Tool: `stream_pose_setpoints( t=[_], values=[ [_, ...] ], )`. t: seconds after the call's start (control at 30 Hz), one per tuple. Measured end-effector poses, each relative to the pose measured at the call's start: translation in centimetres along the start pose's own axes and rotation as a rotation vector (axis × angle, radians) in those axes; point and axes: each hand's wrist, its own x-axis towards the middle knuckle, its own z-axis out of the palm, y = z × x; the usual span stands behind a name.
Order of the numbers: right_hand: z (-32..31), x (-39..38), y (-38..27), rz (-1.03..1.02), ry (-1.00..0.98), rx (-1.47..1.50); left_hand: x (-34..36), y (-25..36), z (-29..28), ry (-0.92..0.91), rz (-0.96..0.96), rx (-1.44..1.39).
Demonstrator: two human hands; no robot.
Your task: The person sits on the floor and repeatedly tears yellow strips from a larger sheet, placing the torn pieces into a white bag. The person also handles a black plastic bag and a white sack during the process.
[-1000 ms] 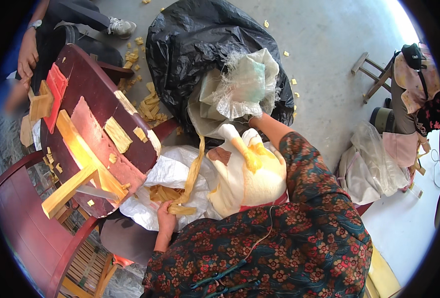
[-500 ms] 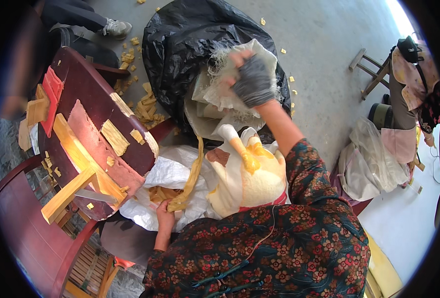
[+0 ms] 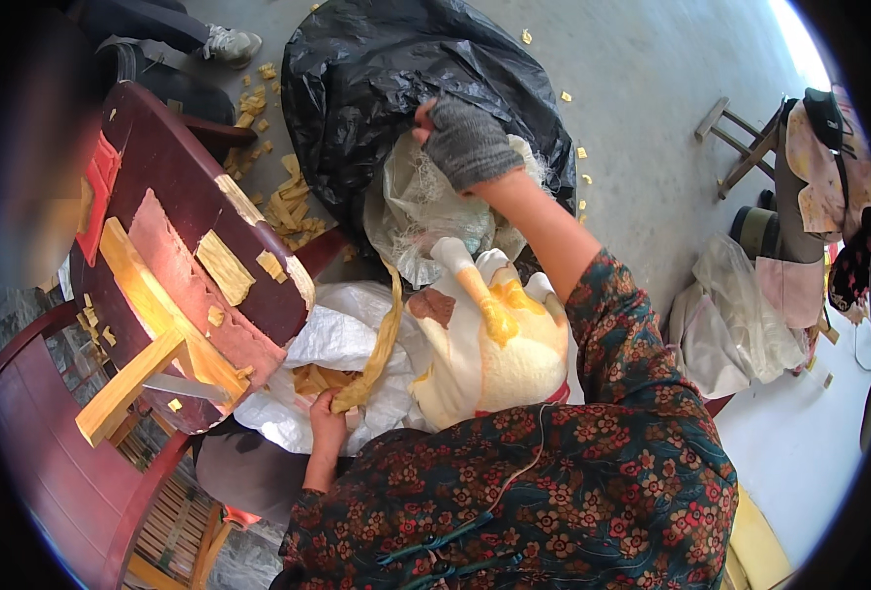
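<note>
My left hand (image 3: 328, 425), bare, is closed round the lower end of a long yellow-brown strip (image 3: 384, 339). The strip rises in a curve toward the sacks, above a white woven bag (image 3: 332, 339) with brown pieces (image 3: 322, 380) inside. Farther off, my right hand (image 3: 467, 146), in a grey fingerless glove, is over the mouth of a pale, fray-edged plastic sack (image 3: 420, 202) inside a large black plastic bag (image 3: 347, 88). Its fingers look bent, mostly hidden behind the glove; what they grip cannot be made out. A cream and yellow cloth (image 3: 519, 369) covers my lap.
At left, a dark red board (image 3: 160, 128) carries a wooden frame with a blade (image 3: 194, 388) and cut yellow pieces (image 3: 226, 270). More yellow pieces (image 3: 293, 211) lie on the floor. A red chair (image 3: 71, 433) stands lower left; another person's shoe (image 3: 232, 46) shows above. A stool (image 3: 740, 143) and plastic bags (image 3: 735, 315) are at right.
My right hand has moved left and slightly up across the sack mouth, and the frayed sack edge has shifted with its inside more exposed. My left hand still holds the strip.
</note>
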Motion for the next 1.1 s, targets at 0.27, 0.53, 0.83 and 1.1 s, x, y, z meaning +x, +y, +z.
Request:
stream_pose_setpoints(
  t=[0.27, 0.53, 0.83, 1.1],
  values=[
    [2.4, 8.3, 8.1, 0.158, 0.211, -0.535, -0.5, 1.8, -0.6, 0.023, -0.052, -0.006],
    [-6.7, -3.3, 0.4, -0.832, 0.072, 0.082, 0.6, 0.1, 0.2, 0.036, -0.005, -0.017],
    [10.1, -13.4, 9.7, 0.322, -0.889, -0.189, 0.0, 1.6, -0.3, 0.004, -0.069, -0.010],
    [7.4, -13.7, 10.2, 0.358, -0.518, -0.029, -0.1, 1.0, -0.2, 0.164, 0.080, -0.041]
  ],
)
